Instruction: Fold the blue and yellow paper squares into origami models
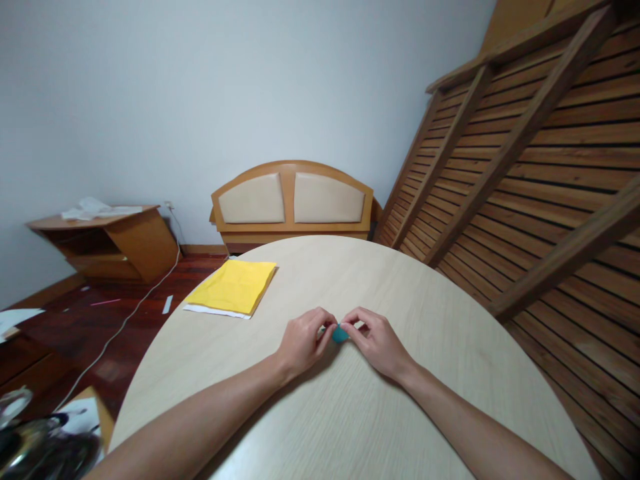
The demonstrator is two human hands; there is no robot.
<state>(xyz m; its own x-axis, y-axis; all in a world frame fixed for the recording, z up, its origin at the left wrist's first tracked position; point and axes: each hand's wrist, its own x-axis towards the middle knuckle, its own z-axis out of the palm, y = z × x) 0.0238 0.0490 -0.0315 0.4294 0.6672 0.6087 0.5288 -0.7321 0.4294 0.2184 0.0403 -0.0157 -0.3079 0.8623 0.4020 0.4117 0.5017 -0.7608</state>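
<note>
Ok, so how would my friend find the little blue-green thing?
Look for the big pale table with the curved edge. Over it, the left hand and the right hand are close together, with the small teal piece at their fingertips. It's the only blue-green thing there, and much smaller than the flat yellow sheet lying farther away, to the left.

I have one small teal piece (341, 335) in view, between the fingertips of my left hand (303, 340) and my right hand (376, 341), pinched from both sides. From where I watch, its visible part is compact and evenly coloured, with a rounded lower edge just below the fingertips and a narrower top between them. The fingers cover its side edges, so I can't make out its full outline, its material or any folds.
</note>
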